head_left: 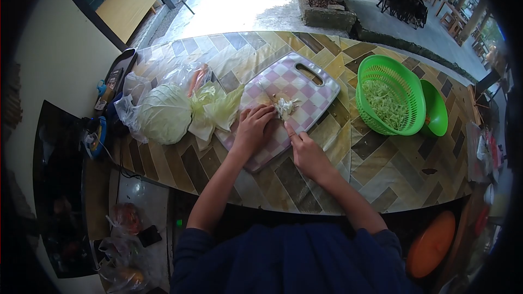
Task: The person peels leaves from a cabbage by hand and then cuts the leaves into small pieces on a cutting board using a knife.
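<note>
My left hand (pixel 255 128) is closed, its bent fingers pressing a mostly hidden white vegetable piece onto the pink-and-white checkered cutting board (pixel 316 103). In my right hand (pixel 309 155) is a knife (pixel 271 99), with the index finger stretched along it. Its thin blade, seen nearly edge-on, lies beside my left fingertips. Small white cut pieces (pixel 287 106) are heaped on the board just beyond the fingers. Left of the board are loose pale-green cabbage leaves (pixel 211 108) and a large cabbage (pixel 165 114).
A green colander (pixel 390 68) of shredded cabbage (pixel 385 104) stands at the right, against a green bowl (pixel 436 110). Behind the cabbage, a clear plastic bag (pixel 182 73) holds carrots (pixel 198 79). A dark tray (pixel 115 79) lies at the table's left end. An orange round object (pixel 431 244) is below the table.
</note>
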`<control>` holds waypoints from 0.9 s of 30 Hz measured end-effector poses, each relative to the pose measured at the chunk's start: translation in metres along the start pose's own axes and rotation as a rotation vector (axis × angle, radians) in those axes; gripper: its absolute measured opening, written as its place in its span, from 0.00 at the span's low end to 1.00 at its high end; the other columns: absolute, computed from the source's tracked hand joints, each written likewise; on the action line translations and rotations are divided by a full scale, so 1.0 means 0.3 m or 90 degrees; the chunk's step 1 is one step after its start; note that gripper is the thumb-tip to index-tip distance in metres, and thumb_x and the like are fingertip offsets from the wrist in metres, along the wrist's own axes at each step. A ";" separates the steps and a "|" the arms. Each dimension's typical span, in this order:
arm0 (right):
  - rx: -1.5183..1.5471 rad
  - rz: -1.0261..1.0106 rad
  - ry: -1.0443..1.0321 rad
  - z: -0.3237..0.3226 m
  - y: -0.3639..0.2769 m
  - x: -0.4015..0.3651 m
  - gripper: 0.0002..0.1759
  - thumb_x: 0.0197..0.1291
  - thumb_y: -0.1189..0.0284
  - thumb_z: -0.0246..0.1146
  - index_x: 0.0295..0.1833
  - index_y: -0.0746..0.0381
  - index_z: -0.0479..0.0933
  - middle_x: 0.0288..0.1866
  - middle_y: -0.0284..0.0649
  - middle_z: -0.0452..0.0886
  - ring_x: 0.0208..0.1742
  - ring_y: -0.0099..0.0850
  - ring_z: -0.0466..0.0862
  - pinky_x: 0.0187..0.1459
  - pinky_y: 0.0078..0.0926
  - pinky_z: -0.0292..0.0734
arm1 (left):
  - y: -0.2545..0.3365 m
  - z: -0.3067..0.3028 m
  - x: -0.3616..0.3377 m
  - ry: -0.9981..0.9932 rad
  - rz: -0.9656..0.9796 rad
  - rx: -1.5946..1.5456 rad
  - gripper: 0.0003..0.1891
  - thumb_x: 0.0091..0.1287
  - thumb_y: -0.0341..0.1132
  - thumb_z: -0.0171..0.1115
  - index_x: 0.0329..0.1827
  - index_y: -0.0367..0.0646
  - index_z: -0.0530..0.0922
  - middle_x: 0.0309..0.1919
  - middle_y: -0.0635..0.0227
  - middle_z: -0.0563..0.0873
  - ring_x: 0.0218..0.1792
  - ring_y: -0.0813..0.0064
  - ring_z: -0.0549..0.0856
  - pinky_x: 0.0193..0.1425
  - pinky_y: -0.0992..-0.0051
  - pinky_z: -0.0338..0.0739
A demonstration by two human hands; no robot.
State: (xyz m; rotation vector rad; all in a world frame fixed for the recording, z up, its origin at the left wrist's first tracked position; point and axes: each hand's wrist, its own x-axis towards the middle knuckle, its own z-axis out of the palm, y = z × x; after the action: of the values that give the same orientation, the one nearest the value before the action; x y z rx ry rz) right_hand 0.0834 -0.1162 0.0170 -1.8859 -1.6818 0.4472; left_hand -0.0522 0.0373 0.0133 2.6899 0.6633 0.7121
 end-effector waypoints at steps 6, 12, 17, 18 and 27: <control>0.026 0.046 -0.002 -0.061 -0.033 -0.042 0.33 0.65 0.78 0.53 0.77 0.60 0.58 0.41 0.56 0.75 0.40 0.55 0.80 0.44 0.46 0.76 | 0.017 0.029 0.012 0.073 -0.064 0.010 0.12 0.64 0.34 0.61 0.49 0.44 0.85 0.54 0.67 0.86 0.60 0.67 0.80 0.65 0.63 0.68; 0.121 0.042 0.049 -0.053 -0.057 -0.048 0.31 0.68 0.75 0.51 0.77 0.60 0.57 0.42 0.58 0.75 0.41 0.57 0.79 0.46 0.49 0.76 | 0.029 0.035 0.020 0.081 -0.098 0.015 0.13 0.63 0.34 0.62 0.50 0.46 0.85 0.54 0.68 0.86 0.59 0.67 0.80 0.64 0.64 0.67; 0.117 0.065 0.048 -0.048 -0.104 -0.065 0.31 0.68 0.75 0.51 0.77 0.61 0.57 0.42 0.59 0.75 0.40 0.57 0.79 0.45 0.49 0.76 | 0.034 0.031 0.018 0.080 -0.096 0.025 0.14 0.61 0.35 0.63 0.50 0.45 0.85 0.53 0.68 0.86 0.59 0.67 0.81 0.64 0.64 0.67; 0.111 0.071 0.042 -0.043 -0.109 -0.069 0.31 0.68 0.75 0.51 0.77 0.61 0.57 0.42 0.59 0.74 0.40 0.57 0.79 0.45 0.49 0.76 | 0.035 0.030 0.018 0.081 -0.094 0.028 0.15 0.60 0.35 0.64 0.50 0.45 0.85 0.53 0.68 0.86 0.59 0.66 0.81 0.64 0.64 0.67; -0.018 0.127 -0.026 -0.026 -0.161 -0.082 0.34 0.65 0.79 0.52 0.77 0.61 0.55 0.44 0.56 0.72 0.38 0.55 0.81 0.41 0.46 0.78 | 0.030 0.035 0.021 0.085 -0.105 -0.008 0.13 0.61 0.35 0.62 0.46 0.42 0.86 0.51 0.66 0.87 0.58 0.65 0.81 0.63 0.63 0.66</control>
State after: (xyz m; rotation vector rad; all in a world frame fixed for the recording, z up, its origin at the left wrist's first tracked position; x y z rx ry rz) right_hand 0.0459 -0.1395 0.0496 -2.0872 -1.5391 0.5462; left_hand -0.0386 0.0313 0.0103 2.5548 0.8990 0.8532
